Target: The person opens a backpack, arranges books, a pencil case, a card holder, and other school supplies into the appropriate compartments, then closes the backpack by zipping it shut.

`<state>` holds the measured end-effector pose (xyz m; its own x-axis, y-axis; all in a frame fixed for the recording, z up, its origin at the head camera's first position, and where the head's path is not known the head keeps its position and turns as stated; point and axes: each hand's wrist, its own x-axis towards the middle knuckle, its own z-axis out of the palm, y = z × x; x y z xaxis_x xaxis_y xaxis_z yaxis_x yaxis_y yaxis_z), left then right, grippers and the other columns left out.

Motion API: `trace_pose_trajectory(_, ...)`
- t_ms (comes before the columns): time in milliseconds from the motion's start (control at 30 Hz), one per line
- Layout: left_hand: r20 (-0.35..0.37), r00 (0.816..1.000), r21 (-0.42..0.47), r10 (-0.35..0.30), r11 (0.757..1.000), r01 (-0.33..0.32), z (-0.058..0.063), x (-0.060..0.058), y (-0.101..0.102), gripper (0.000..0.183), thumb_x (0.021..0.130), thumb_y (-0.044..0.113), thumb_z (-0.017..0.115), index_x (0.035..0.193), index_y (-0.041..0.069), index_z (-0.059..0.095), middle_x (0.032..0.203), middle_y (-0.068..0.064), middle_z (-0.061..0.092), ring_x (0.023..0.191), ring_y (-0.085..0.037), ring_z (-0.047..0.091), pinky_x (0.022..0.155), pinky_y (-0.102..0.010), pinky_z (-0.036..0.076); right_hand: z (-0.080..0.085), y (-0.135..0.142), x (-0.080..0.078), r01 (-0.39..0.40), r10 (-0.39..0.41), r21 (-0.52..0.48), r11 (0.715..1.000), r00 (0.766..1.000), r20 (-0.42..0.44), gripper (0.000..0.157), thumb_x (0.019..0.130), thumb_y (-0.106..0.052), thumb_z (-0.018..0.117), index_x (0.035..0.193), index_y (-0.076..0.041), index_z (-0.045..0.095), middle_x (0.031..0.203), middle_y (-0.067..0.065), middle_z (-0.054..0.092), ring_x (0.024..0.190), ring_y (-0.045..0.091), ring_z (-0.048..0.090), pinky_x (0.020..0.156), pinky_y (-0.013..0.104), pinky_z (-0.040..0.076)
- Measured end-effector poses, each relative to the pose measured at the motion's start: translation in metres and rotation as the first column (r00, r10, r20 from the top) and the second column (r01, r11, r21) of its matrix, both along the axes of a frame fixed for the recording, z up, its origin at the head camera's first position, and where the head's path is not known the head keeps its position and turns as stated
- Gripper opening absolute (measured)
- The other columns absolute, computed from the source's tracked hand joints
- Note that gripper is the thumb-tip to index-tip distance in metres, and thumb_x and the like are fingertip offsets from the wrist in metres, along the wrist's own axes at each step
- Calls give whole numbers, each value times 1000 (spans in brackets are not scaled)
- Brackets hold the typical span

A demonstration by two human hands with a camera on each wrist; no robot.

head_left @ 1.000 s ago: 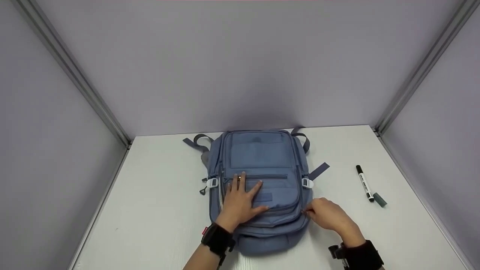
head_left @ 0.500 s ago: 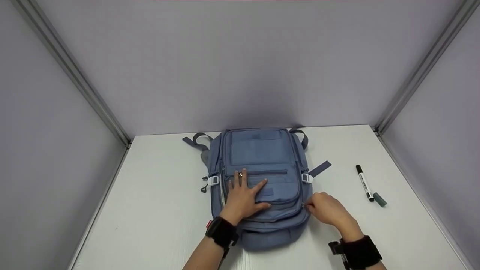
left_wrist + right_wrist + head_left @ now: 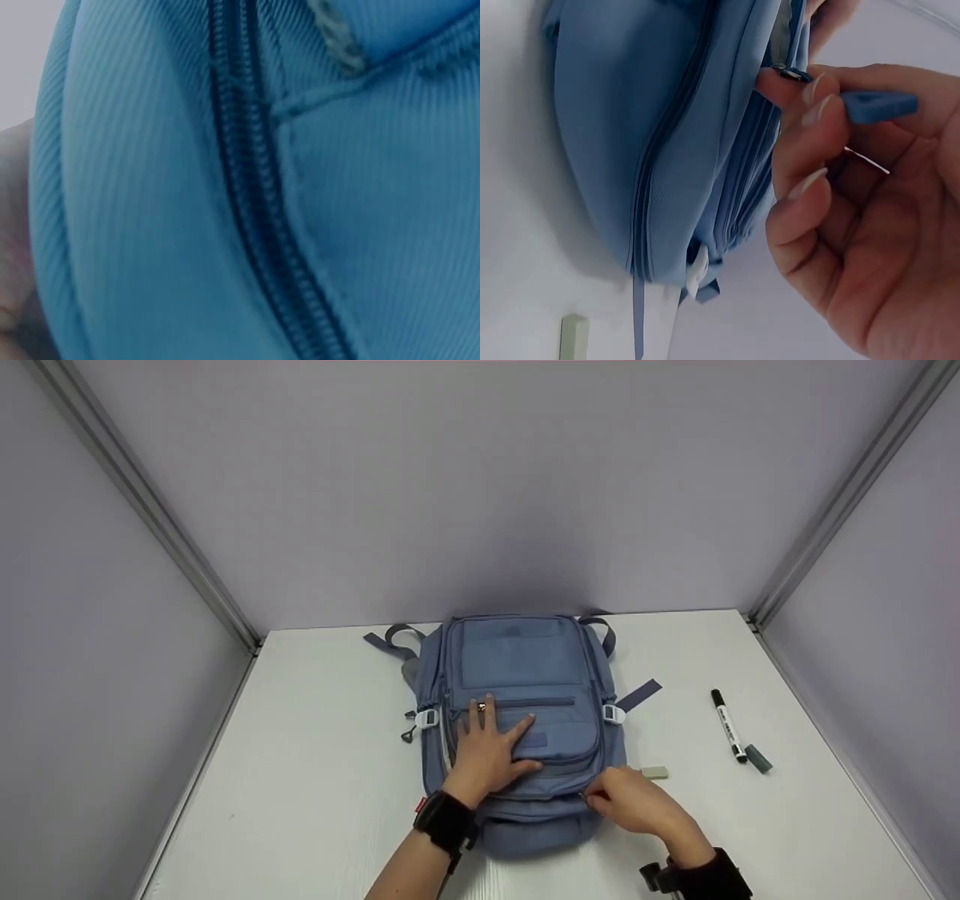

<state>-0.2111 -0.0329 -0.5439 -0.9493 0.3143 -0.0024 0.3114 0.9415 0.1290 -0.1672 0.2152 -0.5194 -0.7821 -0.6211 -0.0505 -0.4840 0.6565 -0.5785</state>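
Observation:
A blue backpack [image 3: 525, 660] lies front up on the white table. My left hand [image 3: 484, 761] rests on its front with fingers spread, just below a horizontal zipper. In the left wrist view, blue fabric and a zipper [image 3: 251, 165] fill the picture close up. At the lower right of the bag, my right hand [image 3: 630, 802] pinches a zipper pull [image 3: 881, 106] between thumb and curled fingers. The pull's blue tab sticks out past the fingertips in the right wrist view. Beside the slider, a stretch of pale zipper edge shows.
To the right lies a marker [image 3: 727, 727] with a dark green block [image 3: 759, 759] at its end. A pale green block [image 3: 655, 772] sits just behind the right hand. Loose straps [image 3: 640, 695] stick out from the bag's sides. Grey walls stand behind and at both sides.
My right hand has moved left and toward me along the bag's lower right corner with the zipper pull. The pale green block has come into sight behind it. The left hand stays on the bag.

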Motion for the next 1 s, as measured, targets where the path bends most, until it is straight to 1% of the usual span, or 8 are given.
trace_pose_trajectory(167,-47,999,-28,11,1000,-12,-3,1,0,81,82,78,49,152,41,33,156,-28,18,142,-50,15,103,-65,30,1,-15,3,-37,37,-8,999,999,-40,19,89,-3,63,72,-7,70,57,-15,42,50,0,36,48,24,33)
trace_pose_trajectory(333,-161,987,-85,17,996,-32,-5,15,8,77,85,74,50,150,33,41,153,-27,28,143,-45,18,106,-67,21,1,-15,8,9,-8,-34,999,1000,19,12,84,1,61,79,-4,71,60,-12,46,51,0,39,50,24,35)
trace_pose_trajectory(433,-289,957,-85,-39,996,15,-6,32,17,66,90,62,59,141,20,54,142,-24,43,139,-41,33,105,-67,23,4,-11,12,59,-58,-29,998,997,47,12,79,2,61,84,-1,71,66,-9,52,55,2,43,52,26,39)
trace_pose_trajectory(567,-392,906,1,-157,985,171,-5,54,29,39,86,45,71,107,13,66,111,-11,58,109,-29,56,96,-53,41,8,-10,15,144,-144,-4,990,989,22,13,81,-3,64,70,-9,64,61,-11,46,51,3,40,49,25,34)
trace_pose_trajectory(700,-409,868,6,-280,951,309,-7,67,41,35,81,48,74,80,17,58,81,1,54,75,-17,56,71,-35,42,13,-15,16,160,-160,-25,987,987,-9,28,84,-8,66,61,-17,53,54,-14,37,47,2,35,46,23,28)
trace_pose_trajectory(800,-445,837,-23,-319,938,345,-14,68,50,37,80,45,76,71,18,53,66,5,48,58,-11,50,58,-29,35,13,-19,18,113,-115,-55,992,993,-19,28,85,-8,66,62,-18,53,55,-15,39,48,1,36,46,23,31)
trace_pose_trajectory(900,-461,833,-12,-306,941,338,-19,67,57,36,79,38,78,66,18,52,59,6,47,51,-10,48,51,-26,35,13,-21,19,54,-57,-70,996,998,-33,26,84,-7,67,65,-18,53,58,-16,41,50,0,38,48,23,34)
trace_pose_trajectory(1000,-456,847,20,-272,949,315,-20,67,60,35,81,29,78,62,17,52,57,5,48,48,-10,49,45,-26,38,14,-17,17,-17,15,-106,994,1000,-19,19,82,-7,72,71,-16,60,63,-14,48,56,0,44,52,22,39)
